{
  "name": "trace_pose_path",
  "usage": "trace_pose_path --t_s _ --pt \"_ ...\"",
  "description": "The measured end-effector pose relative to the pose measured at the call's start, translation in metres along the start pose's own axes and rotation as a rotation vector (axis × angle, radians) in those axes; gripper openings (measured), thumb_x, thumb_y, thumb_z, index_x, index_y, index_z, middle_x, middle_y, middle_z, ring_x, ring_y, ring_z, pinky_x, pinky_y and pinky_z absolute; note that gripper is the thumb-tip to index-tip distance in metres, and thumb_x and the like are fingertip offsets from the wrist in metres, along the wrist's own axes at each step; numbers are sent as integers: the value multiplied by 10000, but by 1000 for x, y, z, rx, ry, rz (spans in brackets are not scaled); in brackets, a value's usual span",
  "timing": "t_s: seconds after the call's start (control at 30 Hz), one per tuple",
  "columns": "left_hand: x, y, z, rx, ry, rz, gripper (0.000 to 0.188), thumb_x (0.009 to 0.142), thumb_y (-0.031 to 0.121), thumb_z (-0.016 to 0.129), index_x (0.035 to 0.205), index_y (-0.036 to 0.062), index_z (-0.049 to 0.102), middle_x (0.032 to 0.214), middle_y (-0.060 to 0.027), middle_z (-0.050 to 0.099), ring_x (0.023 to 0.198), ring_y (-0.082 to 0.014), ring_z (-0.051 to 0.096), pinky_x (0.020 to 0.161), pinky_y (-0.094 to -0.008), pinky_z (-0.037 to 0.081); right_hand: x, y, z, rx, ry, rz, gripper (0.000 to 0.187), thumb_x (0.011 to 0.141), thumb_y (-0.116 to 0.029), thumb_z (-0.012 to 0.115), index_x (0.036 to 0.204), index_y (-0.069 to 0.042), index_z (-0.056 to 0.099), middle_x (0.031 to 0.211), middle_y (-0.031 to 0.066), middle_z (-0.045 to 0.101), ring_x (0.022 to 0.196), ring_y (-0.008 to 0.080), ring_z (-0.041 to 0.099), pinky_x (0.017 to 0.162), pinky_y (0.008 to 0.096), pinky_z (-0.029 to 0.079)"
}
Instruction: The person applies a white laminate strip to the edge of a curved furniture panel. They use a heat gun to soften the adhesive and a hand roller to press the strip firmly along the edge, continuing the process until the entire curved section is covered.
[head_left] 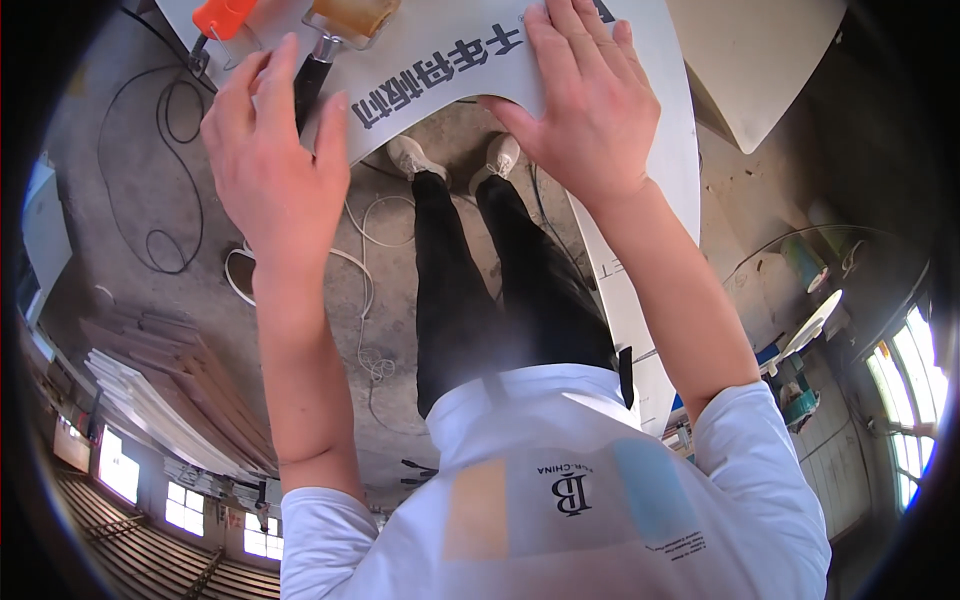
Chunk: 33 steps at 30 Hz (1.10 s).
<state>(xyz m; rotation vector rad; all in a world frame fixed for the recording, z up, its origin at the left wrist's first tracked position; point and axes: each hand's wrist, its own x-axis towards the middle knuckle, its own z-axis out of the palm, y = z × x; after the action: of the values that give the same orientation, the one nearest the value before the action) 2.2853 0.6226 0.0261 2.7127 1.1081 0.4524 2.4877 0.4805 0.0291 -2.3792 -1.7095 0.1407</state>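
My right hand [592, 105] lies flat on a white board [672, 110] printed with large dark characters. Its fingers stretch toward the far edge of the view and its thumb rests by the board's curved near edge. My left hand [270, 150] is over the left part of the board, fingers and thumb apart. Between its index finger and thumb shows the black handle of a roller [312, 85] with a metal frame and a tan head; whether the hand touches it I cannot tell. Beyond those fingers lies an orange-handled tool [222, 15] with a bent metal wire.
Cables [165, 150] and a pale hose [365, 270] trail over the concrete floor around my feet. Stacked panels [175, 390] lean at the left. Another pale board [755, 60] juts in at the upper right. A long white panel [625, 300] stands beside my right leg.
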Motion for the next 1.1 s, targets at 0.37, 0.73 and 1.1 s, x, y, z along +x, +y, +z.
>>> trace_pose_path --t_s 0.37,0.73,1.1 --pt "-11 43 42 -350 -96 240 511 782 155 853 1252 39 689 1325 -99 684 1254 -300 635 1018 -393 525 0 6 -2 48 18 -25 692 703 -331 834 1269 23 654 1382 240 622 1319 382 591 1037 586 504" --pt "7 51 59 -280 -61 312 484 732 212 860 1174 59 738 1306 -79 708 1261 -268 644 1062 -429 518 -5 84 6 230 100 -121 439 891 -258 738 1312 -137 704 1363 44 682 1245 260 650 1115 418 470" --pt "8 57 58 -253 -30 329 420 735 233 872 1111 73 769 1223 -96 745 1181 -272 697 1022 -436 541 7 73 -2 142 76 205 605 896 -265 674 1415 15 538 1506 266 503 1409 423 477 1179 478 381"
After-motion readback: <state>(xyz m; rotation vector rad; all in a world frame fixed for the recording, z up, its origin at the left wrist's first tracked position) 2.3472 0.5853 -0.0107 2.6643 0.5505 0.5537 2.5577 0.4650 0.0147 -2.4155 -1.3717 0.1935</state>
